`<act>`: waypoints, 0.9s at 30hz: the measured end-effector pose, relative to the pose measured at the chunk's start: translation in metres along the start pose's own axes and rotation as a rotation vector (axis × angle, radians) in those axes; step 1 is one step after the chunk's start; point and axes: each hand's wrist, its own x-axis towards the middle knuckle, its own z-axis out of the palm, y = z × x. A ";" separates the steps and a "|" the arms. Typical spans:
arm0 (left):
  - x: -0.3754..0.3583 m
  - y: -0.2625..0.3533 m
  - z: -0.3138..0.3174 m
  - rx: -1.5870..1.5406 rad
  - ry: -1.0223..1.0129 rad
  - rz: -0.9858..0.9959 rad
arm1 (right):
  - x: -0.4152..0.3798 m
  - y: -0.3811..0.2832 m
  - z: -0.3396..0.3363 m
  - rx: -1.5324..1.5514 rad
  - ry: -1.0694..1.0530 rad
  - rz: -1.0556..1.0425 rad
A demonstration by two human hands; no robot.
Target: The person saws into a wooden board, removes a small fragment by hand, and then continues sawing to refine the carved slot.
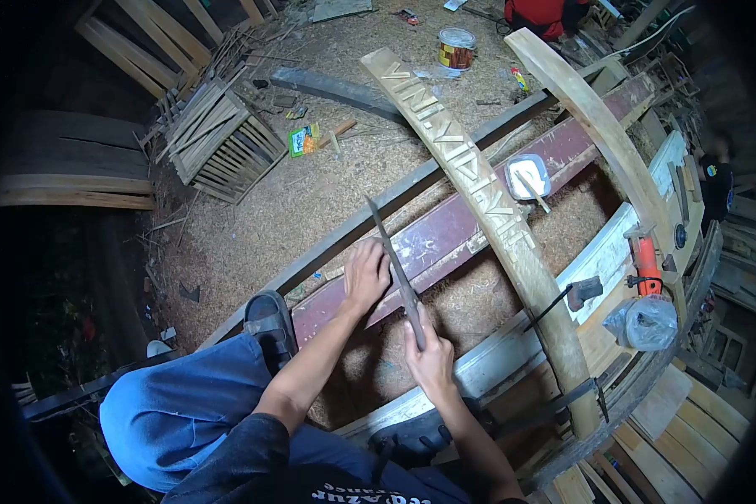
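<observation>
My right hand [431,356] is wrapped round the handle of a long knife [392,256]. Its narrow dark blade slants up and left over the maroon beam [420,244]. My left hand [367,273] rests at the beam, just left of the blade, with its fingers curled in. Whatever it pinches is hidden. A small pale piece of wood [334,274] shows beside it. To the right, a curved wooden plank [512,244] lies across the beams, with several small wood strips [458,147] set along its upper part.
A tub of white paste [527,176] with a stick stands on the maroon beam. A second curved plank [592,113], an orange power tool [647,265] and a clamp [581,294] are at right. A slatted crate [235,147] and a paint can [456,50] sit on the sawdust-covered ground.
</observation>
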 end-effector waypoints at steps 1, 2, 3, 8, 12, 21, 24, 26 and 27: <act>-0.002 0.000 0.001 -0.003 0.001 -0.006 | 0.001 -0.001 0.003 -0.004 -0.005 0.000; -0.005 0.001 0.002 0.006 0.010 -0.013 | 0.003 -0.004 0.011 0.031 0.026 0.002; 0.000 0.001 0.001 0.019 0.032 -0.013 | 0.016 -0.011 0.016 0.069 0.064 -0.010; 0.003 0.008 -0.004 -0.015 0.015 -0.055 | 0.004 0.004 0.007 0.101 0.070 -0.032; 0.001 0.004 -0.001 0.015 0.036 -0.015 | 0.029 -0.011 0.018 0.170 0.039 0.068; 0.003 0.004 0.001 0.030 0.050 -0.020 | 0.025 -0.006 0.020 0.107 0.079 -0.004; -0.001 0.003 -0.001 0.017 0.046 -0.019 | 0.010 -0.004 0.002 0.260 0.082 -0.011; 0.003 0.006 0.001 -0.012 0.074 -0.007 | 0.011 -0.002 0.003 0.200 0.079 -0.013; 0.000 0.006 0.000 -0.017 0.074 -0.004 | 0.010 -0.005 0.006 0.156 0.081 0.002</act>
